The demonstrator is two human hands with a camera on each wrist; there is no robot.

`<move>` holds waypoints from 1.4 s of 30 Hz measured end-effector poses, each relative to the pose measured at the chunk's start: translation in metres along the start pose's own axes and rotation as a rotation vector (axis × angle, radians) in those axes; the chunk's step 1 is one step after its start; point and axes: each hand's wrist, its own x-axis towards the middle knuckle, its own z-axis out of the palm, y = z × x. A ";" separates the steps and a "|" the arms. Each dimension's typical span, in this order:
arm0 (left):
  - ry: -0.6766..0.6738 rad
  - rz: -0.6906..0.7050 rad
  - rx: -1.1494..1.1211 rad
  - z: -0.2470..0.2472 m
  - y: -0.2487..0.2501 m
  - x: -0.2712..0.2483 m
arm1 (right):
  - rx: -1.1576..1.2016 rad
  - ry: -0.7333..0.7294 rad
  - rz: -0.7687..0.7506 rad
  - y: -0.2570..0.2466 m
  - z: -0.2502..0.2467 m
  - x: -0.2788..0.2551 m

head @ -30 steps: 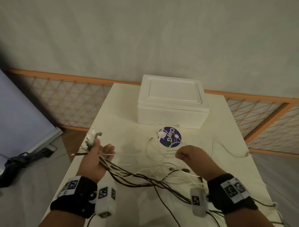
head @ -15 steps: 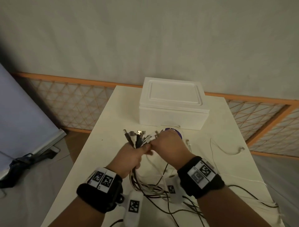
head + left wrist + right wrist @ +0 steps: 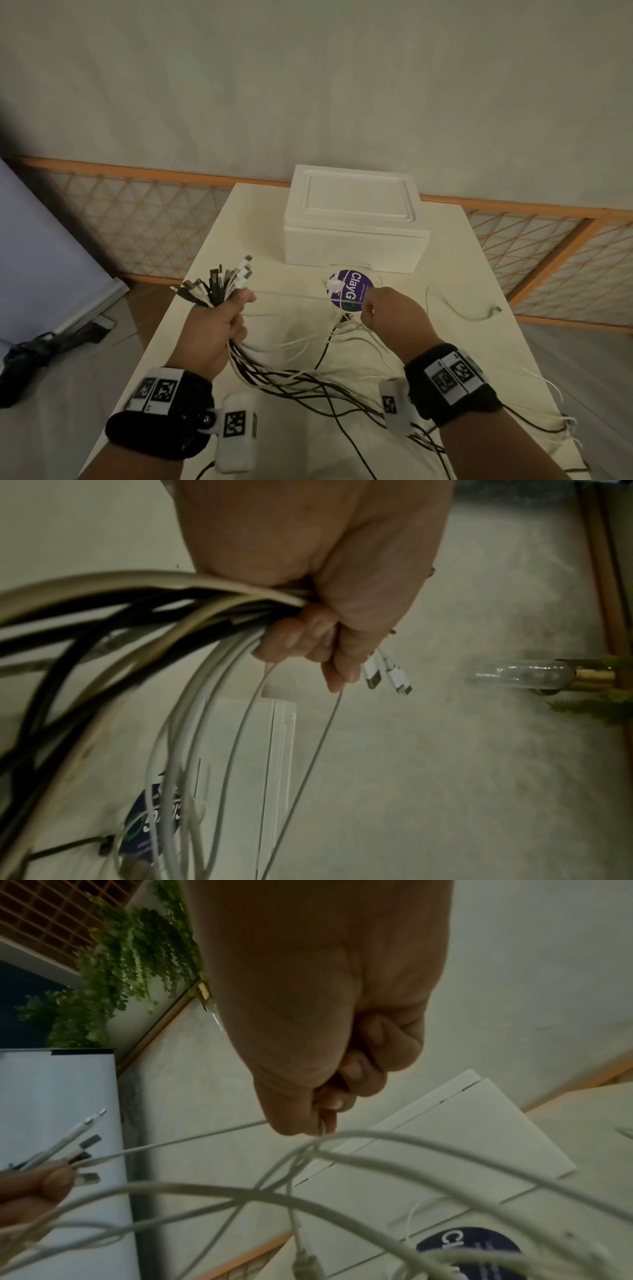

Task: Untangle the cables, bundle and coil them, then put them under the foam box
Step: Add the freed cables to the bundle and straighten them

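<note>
— Head view? Left hand (image 3: 219, 325) raised above the pale cream table (image 3: 239, 219), fingers curled tight round a thick bundle of black and white cables (image 3: 274, 370); plug ends (image 3: 222, 284) fanning up out of the fist.

— And the right? Right hand (image 3: 390, 311) out to the other side, fingertips pinching a single thin white cable (image 3: 294, 295) stretched taut across to the left fist. Behind it, a round purple sticker-like disc (image 3: 349, 289) flat on the table, just in front of the closed white foam box (image 3: 352, 219) at the far end.

— Rest of the strands? Loose, draped in loops over the table between and below both wrists, some trailing off the near edge. One separate white cable (image 3: 476, 313) lying alone to the right, well apart from the box.

— Left wrist view? Fingers (image 3: 301, 639) wrapped firmly round the bundle (image 3: 137, 620), white plugs (image 3: 387, 674) poking out beyond the fist. Foam box (image 3: 274, 750) and dark disc (image 3: 150, 829) below, blurred.

— Right wrist view? Thumb and fingertips (image 3: 334, 1103) closed on the thin white cable (image 3: 192, 1139), running off to the left fingers (image 3: 51, 1180) and their plugs (image 3: 85, 1142). More white loops in front; foam box (image 3: 445, 1129) and dark disc (image 3: 469, 1240) beyond.
</note>
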 end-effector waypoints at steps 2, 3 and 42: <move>-0.013 0.012 0.021 0.001 0.000 -0.001 | 0.059 0.020 0.030 0.003 0.000 -0.003; -0.012 0.003 0.026 0.001 -0.001 -0.001 | 0.113 0.045 0.038 0.004 0.000 -0.005; 0.071 -0.164 -0.100 -0.034 -0.023 0.012 | 1.785 0.797 0.495 0.081 -0.054 -0.058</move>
